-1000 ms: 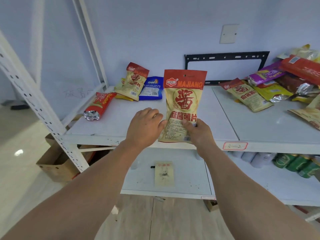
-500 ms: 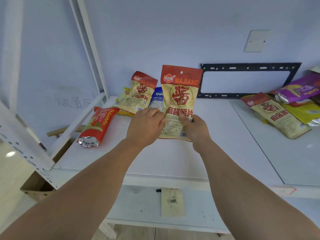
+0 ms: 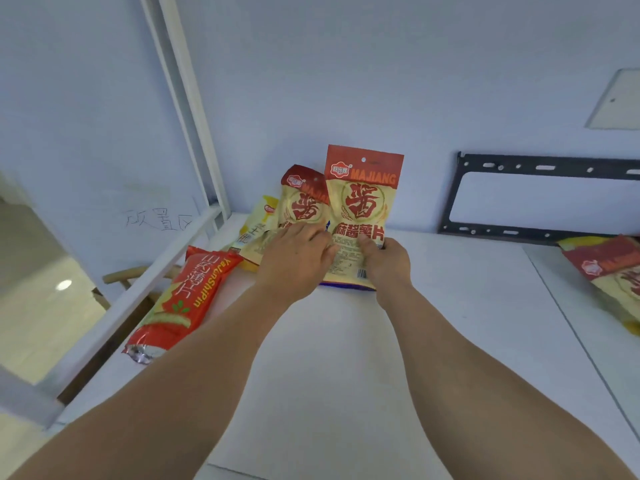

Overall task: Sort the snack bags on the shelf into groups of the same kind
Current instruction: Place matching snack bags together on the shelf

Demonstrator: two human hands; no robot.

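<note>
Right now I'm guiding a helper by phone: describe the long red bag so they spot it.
Find the white shelf and its left edge. The long red bag lies there alone, untouched, left of both hands; unlike the cream MAJIANG bags, it is slim, with yellow lettering.

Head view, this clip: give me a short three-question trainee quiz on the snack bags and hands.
1. True or false: both hands hold the upright MAJIANG bag.
2. Which bag stands directly beside the held one, at the left hand? A) a second MAJIANG bag B) a purple bag C) a green bag
3. Fill in: the long red bag lies on the shelf, to the ___ of both hands.

Key: 1 true, the right hand and left hand each grip its lower part. 2 A, the second MAJIANG bag. 3 left.
</note>
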